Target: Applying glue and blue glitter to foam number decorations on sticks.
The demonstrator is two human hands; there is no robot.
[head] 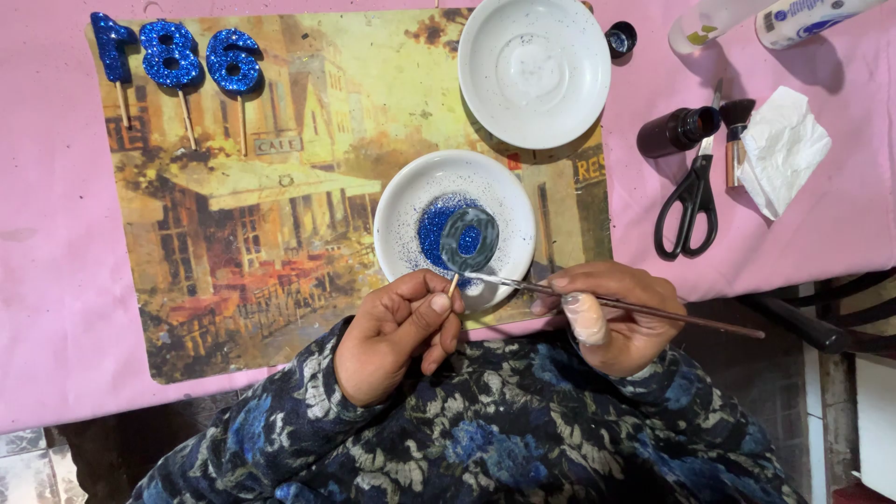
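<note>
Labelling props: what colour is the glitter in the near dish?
Blue glitter, heaped in the white near dish; head view, the only one, shows it clearly.

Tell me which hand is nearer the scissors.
Right. The right hand, holding a thin brush, sits just below and left of the black-handled scissors. The left hand, pinching a stick over the glitter plate, is much farther left.

Soft, even daylight fills the scene, bright on the pink table [56, 280] and the 2 white dishes, with mild glare on the upper dish [534, 70]. Shadows are short and faint, falling beside the scissors [689, 210] and dishes. Focus is sharp at centre; the dark lower corners are dim and slightly soft.
</note>
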